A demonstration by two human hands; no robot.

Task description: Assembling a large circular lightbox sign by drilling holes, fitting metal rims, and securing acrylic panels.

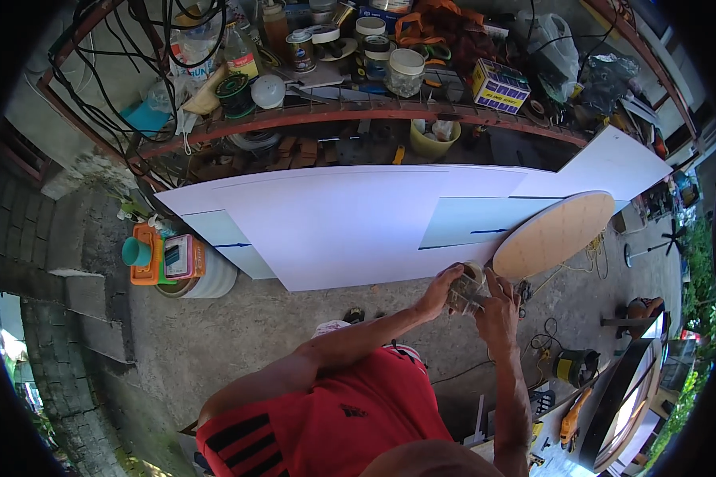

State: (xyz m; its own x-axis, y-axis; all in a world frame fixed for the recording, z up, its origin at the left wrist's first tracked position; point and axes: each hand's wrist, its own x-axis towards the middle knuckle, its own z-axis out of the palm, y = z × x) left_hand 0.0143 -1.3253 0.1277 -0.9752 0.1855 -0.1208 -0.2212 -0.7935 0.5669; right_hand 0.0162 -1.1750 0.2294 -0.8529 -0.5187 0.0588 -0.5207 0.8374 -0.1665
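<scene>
In front of my red shirt, my left hand point(436, 294) is closed around the side of a small clear jar point(463, 299) with a pale rim. The jar looks tilted, and what lies inside it is too small to tell. My right hand point(498, 310) is on the jar's other side, its fingers curled against it. Whether those fingers also pinch a small piece is hidden. Just beyond both hands stand a white panel point(342, 230) and a wooden oval board point(555, 235), both leaning below the shelf.
A rusty metal shelf point(358, 114) holds several jars, bottles, cables and a small box point(501, 85). At left, a white drum point(215, 274) carries an orange container point(145, 274). Cords point(545, 338) lie on the concrete floor at right, near an orange power drill point(573, 421) and a dark-framed oval piece point(624, 401).
</scene>
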